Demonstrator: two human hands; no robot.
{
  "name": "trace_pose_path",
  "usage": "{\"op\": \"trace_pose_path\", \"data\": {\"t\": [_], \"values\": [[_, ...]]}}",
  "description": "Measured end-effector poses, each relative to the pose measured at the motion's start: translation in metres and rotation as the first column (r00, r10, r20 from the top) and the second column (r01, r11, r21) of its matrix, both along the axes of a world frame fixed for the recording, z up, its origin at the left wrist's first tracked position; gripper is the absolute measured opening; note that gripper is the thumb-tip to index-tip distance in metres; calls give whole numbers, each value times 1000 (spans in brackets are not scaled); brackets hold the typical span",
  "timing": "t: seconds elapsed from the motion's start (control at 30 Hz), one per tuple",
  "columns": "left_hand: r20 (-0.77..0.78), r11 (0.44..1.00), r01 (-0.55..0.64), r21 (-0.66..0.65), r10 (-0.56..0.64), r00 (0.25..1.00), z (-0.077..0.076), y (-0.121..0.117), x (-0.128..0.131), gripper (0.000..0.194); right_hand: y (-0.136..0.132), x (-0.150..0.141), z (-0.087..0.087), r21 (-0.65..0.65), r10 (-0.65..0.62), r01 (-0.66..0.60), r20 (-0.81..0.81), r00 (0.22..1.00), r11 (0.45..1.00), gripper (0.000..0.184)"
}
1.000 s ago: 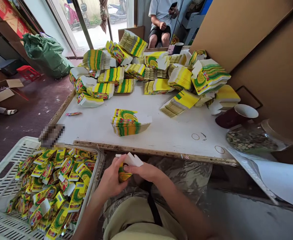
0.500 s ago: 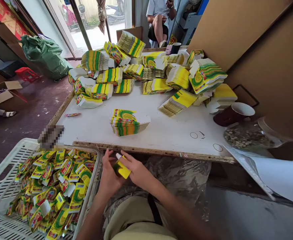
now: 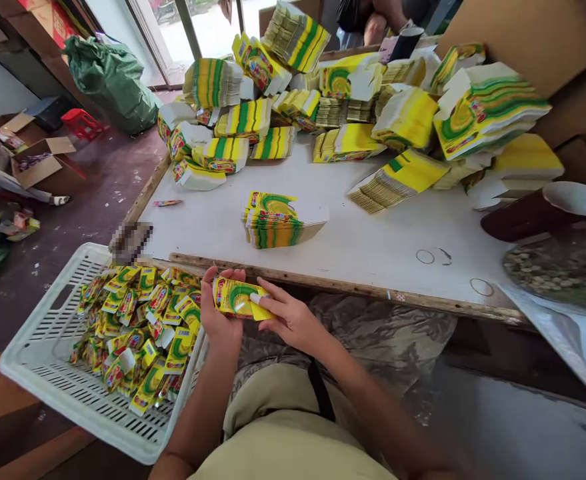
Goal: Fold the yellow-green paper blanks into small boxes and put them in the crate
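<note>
Between my two hands, just in front of the table's edge, is a small yellow and green carton point(image 3: 235, 298) with its printed side facing up. My left hand point(image 3: 221, 320) is wrapped round the carton's left end and underside. The fingers of my right hand point(image 3: 287, 317) grip its right end, by a yellow flap. A fingertip of that hand has a white covering. Beyond my hands, a stack of flattened cartons point(image 3: 277, 223) lies on the white table point(image 3: 363, 233). At my left, a white plastic basket point(image 3: 37, 363) holds many similar cartons point(image 3: 147, 333).
Bundles of flat cartons point(image 3: 243, 120) are heaped at the back of the table. On the right are a dark cup point(image 3: 527, 217), a jar point(image 3: 563, 267) and rubber bands point(image 3: 425, 257). A green sack point(image 3: 113, 83) stands on the floor; other people sit at far left and back.
The carton has turned in my hands, so its printed face now shows. My view has shifted left and down, bringing more of the basket and a person at left into sight.
</note>
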State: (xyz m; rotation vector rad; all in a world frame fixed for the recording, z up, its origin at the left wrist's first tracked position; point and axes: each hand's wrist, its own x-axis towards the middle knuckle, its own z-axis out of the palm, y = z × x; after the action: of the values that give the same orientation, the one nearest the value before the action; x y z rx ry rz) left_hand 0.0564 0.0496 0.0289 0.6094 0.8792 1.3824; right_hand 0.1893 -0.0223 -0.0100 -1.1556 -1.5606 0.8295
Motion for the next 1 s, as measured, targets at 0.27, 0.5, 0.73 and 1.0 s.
{"op": "trace_pose_path", "data": {"t": [0.27,0.5,0.73,1.0], "values": [[150,997,-57,-46,63,987,-4,-1,13,21,7,-5,3,-20,-171,171,-194,966,985,28],[172,985,-116,-126,137,975,-4,14,13,21,3,-7,-5,54,-110,113,-68,992,992,34],[-68,968,111,-225,-129,989,-29,9,4,29,8,15,-4,148,-211,199,75,975,969,22],[-187,916,269,-298,-333,924,-24,1,-5,37,9,36,-2,124,-133,114,164,977,986,15]]}}
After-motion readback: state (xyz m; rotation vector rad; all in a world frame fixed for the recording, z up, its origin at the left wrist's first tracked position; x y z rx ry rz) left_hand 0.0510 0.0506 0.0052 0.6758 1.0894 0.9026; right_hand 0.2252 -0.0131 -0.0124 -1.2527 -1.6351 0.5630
